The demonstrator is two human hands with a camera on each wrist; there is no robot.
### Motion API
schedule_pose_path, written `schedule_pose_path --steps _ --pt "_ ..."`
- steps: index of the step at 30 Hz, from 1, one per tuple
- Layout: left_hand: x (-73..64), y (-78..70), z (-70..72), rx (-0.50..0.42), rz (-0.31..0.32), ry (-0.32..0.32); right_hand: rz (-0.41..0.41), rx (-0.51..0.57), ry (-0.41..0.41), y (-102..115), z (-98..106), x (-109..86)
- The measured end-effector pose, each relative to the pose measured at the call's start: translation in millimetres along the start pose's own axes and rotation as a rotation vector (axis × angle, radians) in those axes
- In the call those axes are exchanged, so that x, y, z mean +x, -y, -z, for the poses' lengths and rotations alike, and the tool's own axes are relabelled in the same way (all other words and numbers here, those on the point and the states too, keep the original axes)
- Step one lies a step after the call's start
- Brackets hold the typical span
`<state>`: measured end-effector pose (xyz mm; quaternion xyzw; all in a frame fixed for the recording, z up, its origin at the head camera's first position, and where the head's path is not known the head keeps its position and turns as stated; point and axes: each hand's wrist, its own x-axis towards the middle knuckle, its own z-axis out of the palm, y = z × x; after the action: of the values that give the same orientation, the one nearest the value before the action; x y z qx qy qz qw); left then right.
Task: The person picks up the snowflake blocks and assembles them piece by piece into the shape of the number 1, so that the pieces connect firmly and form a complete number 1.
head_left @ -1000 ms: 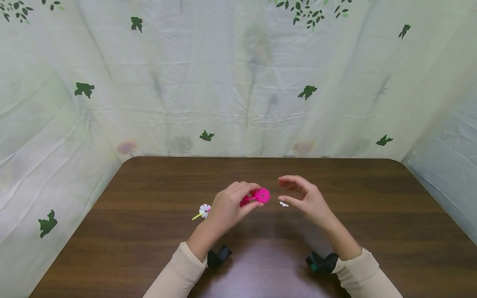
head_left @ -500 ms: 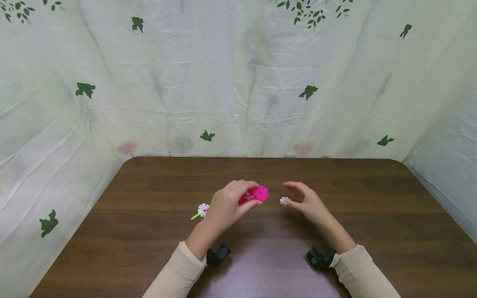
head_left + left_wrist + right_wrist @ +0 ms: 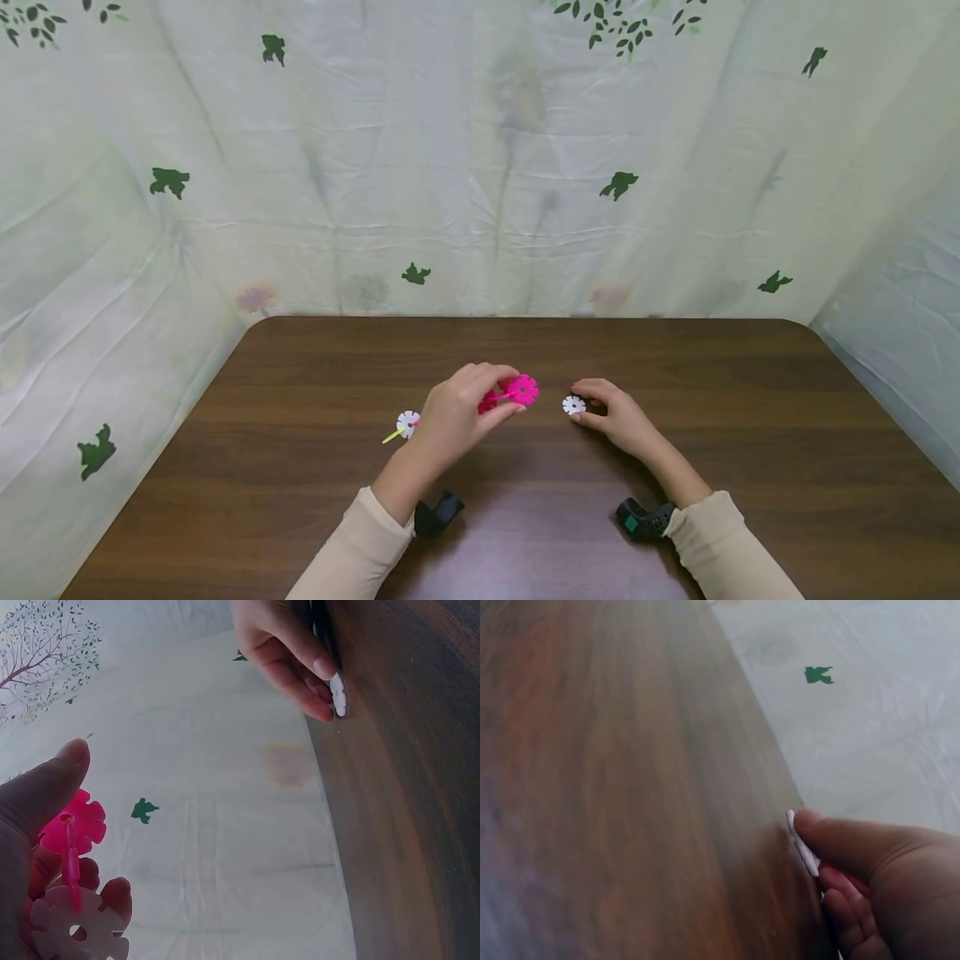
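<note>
My left hand (image 3: 459, 412) grips a chain of notched plastic discs, a kind of interlocking building toy. A bright pink disc (image 3: 523, 389) sticks out past the fingertips, and the left wrist view shows a white disc (image 3: 75, 930) joined to it by a thin pink link (image 3: 71, 862). In the head view, a white disc with a yellow-green piece (image 3: 393, 437) shows left of this hand; the palm hides the middle of the chain. My right hand (image 3: 618, 417) pinches a loose white notched disc (image 3: 573, 405) by its right edge, close over the table.
Both hands are over a brown wooden table (image 3: 300, 375) with rounded far corners. A pale leaf-patterned curtain (image 3: 480, 167) hangs behind and along the sides. Dark devices, one a black wrist camera (image 3: 645, 518), sit at the cuffs.
My right hand has come down and slightly inward onto the white disc, its fingers closing at the edge. The left hand with its chain of discs has shifted only a little left.
</note>
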<state>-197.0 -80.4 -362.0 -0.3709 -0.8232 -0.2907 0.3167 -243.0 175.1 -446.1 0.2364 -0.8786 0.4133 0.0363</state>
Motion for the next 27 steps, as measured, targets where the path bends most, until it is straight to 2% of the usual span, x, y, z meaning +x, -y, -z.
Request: schedule_pose_path --steps 7,11,15,19,23,27 --pt "-0.6 0.8 -0.7 -0.003 0.004 0.016 -0.028 -0.002 -0.018 3 0 0.0" --pt "-1.0 1.3 -1.3 -0.01 0.006 0.021 -0.052 0.021 -0.002 4 0 0.3" --pt "-0.9 0.9 -0.7 -0.012 0.009 0.024 -0.031 0.047 0.024 5 2 0.6" --pt "-0.3 0.0 0.3 -0.009 0.008 0.022 -0.036 0.112 0.006 7 4 1.6" --pt "0.2 -0.7 0.5 -0.011 0.004 0.017 -0.081 0.216 -0.033 14 8 2.7" --pt "0.1 -0.8 0.2 -0.01 0.001 0.018 -0.094 0.272 -0.072 22 13 4.0"
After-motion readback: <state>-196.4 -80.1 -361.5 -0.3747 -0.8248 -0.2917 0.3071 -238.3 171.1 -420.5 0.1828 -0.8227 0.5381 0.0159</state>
